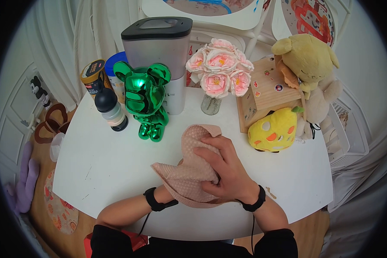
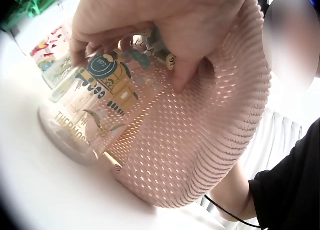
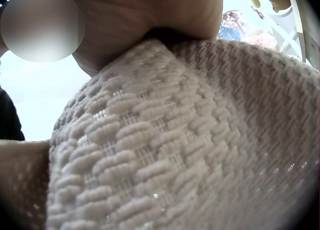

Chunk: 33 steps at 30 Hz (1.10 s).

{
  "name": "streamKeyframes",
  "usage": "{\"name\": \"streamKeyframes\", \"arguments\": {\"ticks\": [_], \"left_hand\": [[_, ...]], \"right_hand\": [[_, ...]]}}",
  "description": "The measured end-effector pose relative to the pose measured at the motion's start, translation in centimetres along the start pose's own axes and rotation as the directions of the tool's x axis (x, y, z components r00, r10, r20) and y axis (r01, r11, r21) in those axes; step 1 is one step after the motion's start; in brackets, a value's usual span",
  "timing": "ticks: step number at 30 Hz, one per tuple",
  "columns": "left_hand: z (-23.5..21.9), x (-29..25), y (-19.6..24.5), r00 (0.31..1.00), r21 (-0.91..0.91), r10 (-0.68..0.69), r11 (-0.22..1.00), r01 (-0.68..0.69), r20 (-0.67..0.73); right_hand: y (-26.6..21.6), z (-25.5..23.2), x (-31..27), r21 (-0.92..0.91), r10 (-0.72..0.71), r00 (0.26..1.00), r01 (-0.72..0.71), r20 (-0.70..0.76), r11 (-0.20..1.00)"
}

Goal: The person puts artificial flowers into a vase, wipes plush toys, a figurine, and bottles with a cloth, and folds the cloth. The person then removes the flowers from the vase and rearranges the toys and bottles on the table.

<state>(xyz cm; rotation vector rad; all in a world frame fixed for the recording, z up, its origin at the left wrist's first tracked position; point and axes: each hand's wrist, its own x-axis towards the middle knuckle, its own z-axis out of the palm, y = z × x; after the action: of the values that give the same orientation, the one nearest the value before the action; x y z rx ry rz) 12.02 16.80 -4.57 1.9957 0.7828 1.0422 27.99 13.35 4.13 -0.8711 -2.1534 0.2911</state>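
A pink textured cloth (image 1: 193, 172) is bunched over the front middle of the table in the head view. My right hand (image 1: 234, 174) grips it from above, fingers curled into its folds. In the right wrist view the cloth's woven ridges (image 3: 150, 135) fill most of the picture. My left hand (image 2: 165, 20) curls round a clear bottle (image 2: 95, 110) printed with a train and the word THERMOS. The bottle leans, its base close to the white tabletop, and the cloth lies against its side. From the head camera, the cloth hides the bottle and most of my left hand.
On the white table (image 1: 116, 172), a shiny green bear figure (image 1: 146, 99), a small black-capped bottle (image 1: 112, 109) and a tall dispenser (image 1: 157, 60) stand back left. Pink flowers (image 1: 221, 64) in a glass vase, a wooden box (image 1: 262, 90) and a yellow plush (image 1: 273, 131) stand back right.
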Motion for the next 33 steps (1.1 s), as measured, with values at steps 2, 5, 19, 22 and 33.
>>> {"name": "streamKeyframes", "arguments": {"ticks": [2, 5, 19, 22, 33], "left_hand": [[0.0, 0.0, -0.1, 1.0, 0.017, 0.004, 1.0, -0.004, 0.005], [0.2, 0.1, -0.3, 1.0, 0.033, 0.014, 0.999, -0.014, 0.015], [0.0, -2.1, -1.6, 0.997, 0.121, 0.064, 0.99, -0.07, 0.054], [0.1, -2.4, -1.5, 0.995, 0.138, 0.072, 0.987, -0.08, 0.064], [-1.8, -0.5, 0.3, 0.976, -0.146, 0.08, 0.988, -0.05, 0.205]], "right_hand": [[0.1, 0.1, -0.1, -0.024, -0.002, 1.0, 0.002, 0.004, 1.0], [0.2, -0.1, -0.1, -0.03, 0.005, 0.999, -0.003, 0.036, 1.0], [-2.5, 1.0, 2.1, -0.423, 0.144, 0.989, -0.138, -0.019, 0.896], [-1.8, 0.4, 3.4, -0.381, 0.216, 0.973, -0.172, 0.076, 0.908], [2.8, -0.2, 2.7, 0.557, 0.435, 0.861, -0.505, 0.264, 0.66]]}}
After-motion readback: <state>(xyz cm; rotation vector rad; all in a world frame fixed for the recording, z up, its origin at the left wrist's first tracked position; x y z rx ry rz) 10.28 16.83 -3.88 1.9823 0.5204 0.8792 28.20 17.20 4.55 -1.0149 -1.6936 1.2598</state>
